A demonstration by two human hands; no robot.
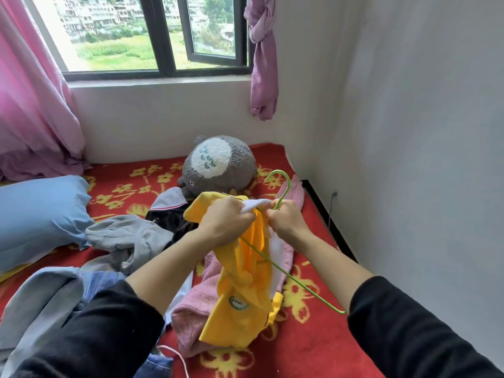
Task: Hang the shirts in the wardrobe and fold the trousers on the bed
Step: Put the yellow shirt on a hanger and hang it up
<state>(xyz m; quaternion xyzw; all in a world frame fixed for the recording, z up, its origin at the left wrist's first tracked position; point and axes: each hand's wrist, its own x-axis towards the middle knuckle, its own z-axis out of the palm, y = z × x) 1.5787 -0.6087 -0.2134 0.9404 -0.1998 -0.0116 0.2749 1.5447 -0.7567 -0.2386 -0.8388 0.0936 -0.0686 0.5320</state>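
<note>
**Yellow shirt and green hanger held together above the bed**

At the centre of the frame both hands meet at the neck of a yellow shirt (243, 297), which hangs from them over the red flowered bed (308, 347). The left hand (226, 223) has its fingers curled tight on the fabric at the white collar. The right hand (286, 223) is clamped on the stem of the green hanger (281, 184), just under the hook. One thin arm of the hanger slants out of the cloth toward the lower right of the frame.

The shirt looks light, soft and limp. It will sag and bunch wherever it is not supported, so the collar and shoulder seams are probably the best places to hold it while the hanger arm is fed through. The hanger seems a slim, stiff wire, likely a little springy, and smooth enough for cloth to slide off. Gripping it at the stem gives the most control.

Other clothes lie behind and to the left: a grey garment (131, 238), a pink garment (196, 304) under the shirt, a blue pillow (41, 214) at the left edge and a plush toy (218, 165) above centre
</note>
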